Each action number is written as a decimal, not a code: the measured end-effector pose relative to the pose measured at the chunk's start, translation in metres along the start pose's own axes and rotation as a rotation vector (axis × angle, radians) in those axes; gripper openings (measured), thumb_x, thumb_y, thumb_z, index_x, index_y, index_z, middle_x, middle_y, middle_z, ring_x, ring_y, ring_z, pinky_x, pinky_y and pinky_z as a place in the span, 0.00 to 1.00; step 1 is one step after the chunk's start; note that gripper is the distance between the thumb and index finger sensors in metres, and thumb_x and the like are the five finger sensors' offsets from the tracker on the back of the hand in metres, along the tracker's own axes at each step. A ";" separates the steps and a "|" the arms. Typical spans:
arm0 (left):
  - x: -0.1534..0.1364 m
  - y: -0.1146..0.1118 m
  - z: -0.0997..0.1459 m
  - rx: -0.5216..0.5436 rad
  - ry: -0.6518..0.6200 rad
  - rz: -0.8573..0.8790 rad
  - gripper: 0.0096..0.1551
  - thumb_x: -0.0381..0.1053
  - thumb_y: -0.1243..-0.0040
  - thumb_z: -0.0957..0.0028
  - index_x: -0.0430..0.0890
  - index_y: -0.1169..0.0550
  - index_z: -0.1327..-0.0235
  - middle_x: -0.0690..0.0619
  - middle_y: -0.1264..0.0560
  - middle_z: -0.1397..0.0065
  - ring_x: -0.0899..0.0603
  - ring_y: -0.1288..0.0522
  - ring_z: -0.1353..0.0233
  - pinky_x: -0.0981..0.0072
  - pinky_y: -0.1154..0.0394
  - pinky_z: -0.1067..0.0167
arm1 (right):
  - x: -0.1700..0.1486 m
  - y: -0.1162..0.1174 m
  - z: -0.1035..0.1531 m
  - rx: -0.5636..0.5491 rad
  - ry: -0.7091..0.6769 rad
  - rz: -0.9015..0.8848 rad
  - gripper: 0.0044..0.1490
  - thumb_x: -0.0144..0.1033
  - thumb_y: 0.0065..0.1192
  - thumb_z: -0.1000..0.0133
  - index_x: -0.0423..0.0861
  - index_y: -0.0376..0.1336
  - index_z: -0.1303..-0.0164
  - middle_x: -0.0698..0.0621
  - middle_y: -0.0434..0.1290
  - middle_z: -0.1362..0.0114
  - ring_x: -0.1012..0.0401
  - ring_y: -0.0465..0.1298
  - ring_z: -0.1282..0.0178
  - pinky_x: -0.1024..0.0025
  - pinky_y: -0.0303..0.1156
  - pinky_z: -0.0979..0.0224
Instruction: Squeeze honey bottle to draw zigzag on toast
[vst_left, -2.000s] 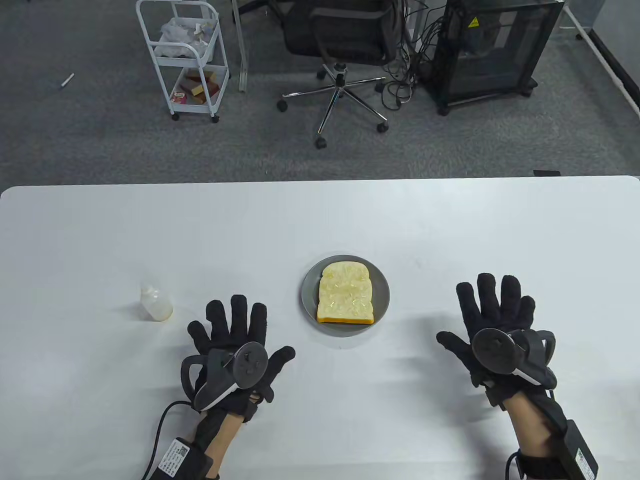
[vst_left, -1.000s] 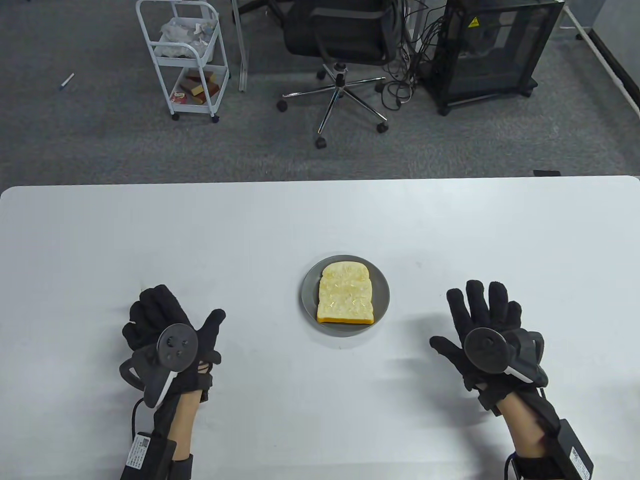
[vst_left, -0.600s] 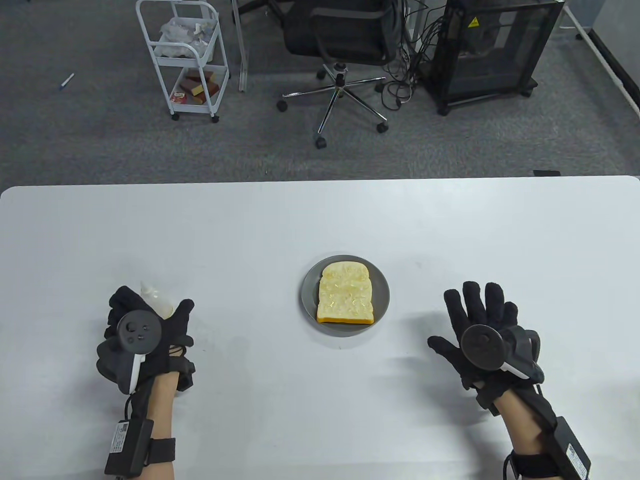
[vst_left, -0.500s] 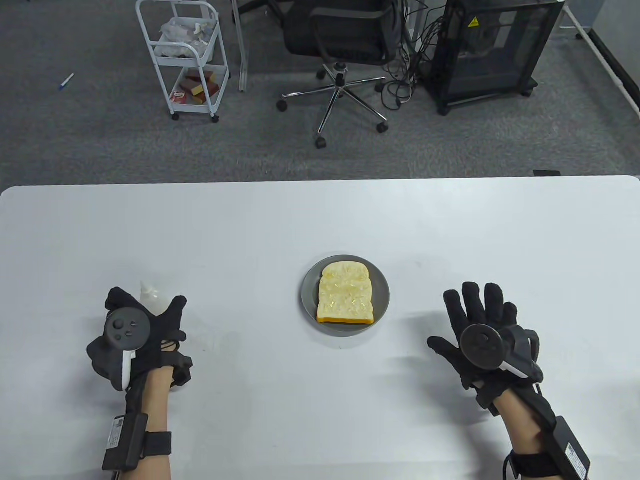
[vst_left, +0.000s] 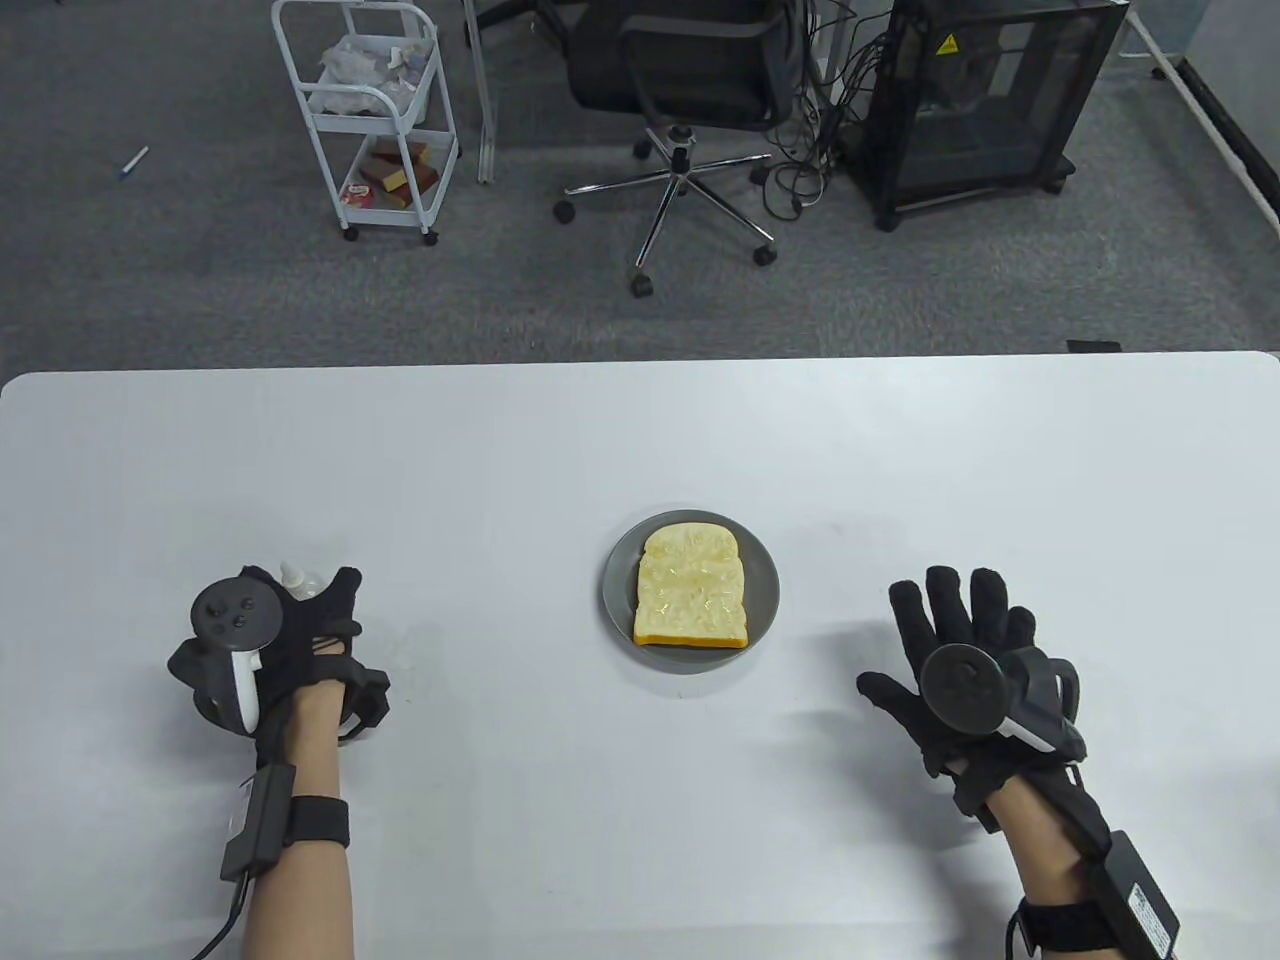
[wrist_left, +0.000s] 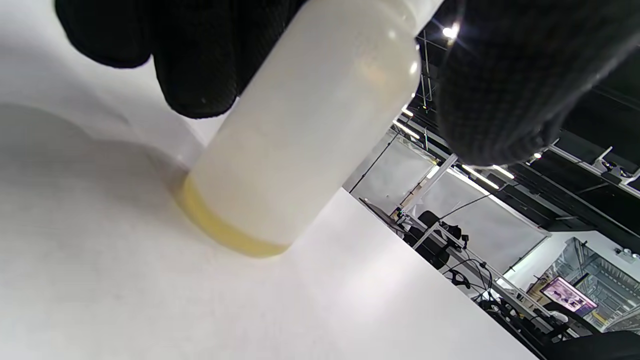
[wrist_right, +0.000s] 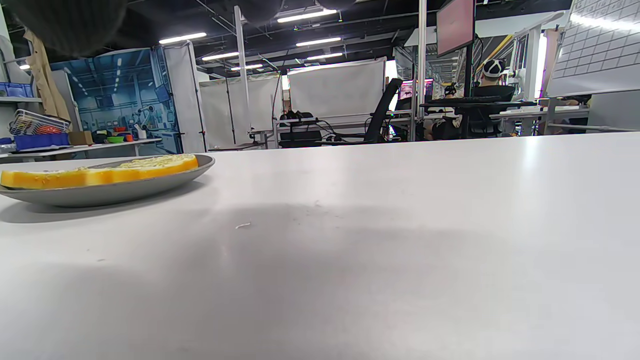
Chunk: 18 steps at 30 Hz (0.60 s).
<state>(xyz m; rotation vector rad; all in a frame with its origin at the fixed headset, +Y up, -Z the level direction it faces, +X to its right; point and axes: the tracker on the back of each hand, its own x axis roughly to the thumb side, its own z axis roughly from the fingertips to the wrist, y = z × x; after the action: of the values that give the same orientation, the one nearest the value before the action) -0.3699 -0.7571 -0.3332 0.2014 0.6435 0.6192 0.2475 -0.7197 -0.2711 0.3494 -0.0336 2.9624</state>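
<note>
Left hand (vst_left: 300, 640) grips the honey bottle (wrist_left: 305, 130); only the wrist view shows its base touching the table (wrist_left: 150, 300). Right hand (vst_left: 965, 670) lies spread, holding nothing, right of the toast (vst_left: 692, 587).

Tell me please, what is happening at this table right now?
A person in black sensor gloves is starting to put honey on toast. The left hand grips the honey bottle, which in the left wrist view stands on the white table. The right hand lies open, touching nothing. The toast waits on a grey plate between the hands.
</note>
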 end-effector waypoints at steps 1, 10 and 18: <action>0.001 -0.002 -0.001 -0.015 0.008 -0.014 0.60 0.71 0.25 0.53 0.37 0.42 0.28 0.34 0.32 0.25 0.26 0.26 0.29 0.32 0.32 0.35 | 0.000 0.000 0.000 0.004 0.001 0.002 0.61 0.69 0.48 0.44 0.43 0.35 0.15 0.33 0.33 0.13 0.24 0.32 0.23 0.18 0.39 0.32; 0.007 -0.012 0.000 0.009 0.006 -0.033 0.48 0.63 0.24 0.50 0.39 0.37 0.31 0.37 0.27 0.29 0.28 0.22 0.33 0.35 0.29 0.37 | -0.002 0.001 -0.002 0.010 0.009 0.000 0.60 0.69 0.48 0.44 0.43 0.36 0.15 0.33 0.33 0.13 0.24 0.32 0.23 0.18 0.39 0.32; 0.056 0.009 0.041 0.045 -0.270 -0.016 0.48 0.66 0.20 0.54 0.44 0.32 0.32 0.42 0.24 0.32 0.31 0.20 0.33 0.34 0.30 0.37 | 0.009 -0.007 -0.002 -0.010 -0.031 -0.005 0.60 0.69 0.48 0.44 0.43 0.36 0.14 0.33 0.33 0.13 0.24 0.32 0.23 0.18 0.39 0.32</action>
<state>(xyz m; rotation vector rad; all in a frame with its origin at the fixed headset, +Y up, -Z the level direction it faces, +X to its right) -0.3137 -0.7166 -0.3253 0.3156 0.3977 0.5506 0.2397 -0.7111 -0.2710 0.3933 -0.0517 2.9509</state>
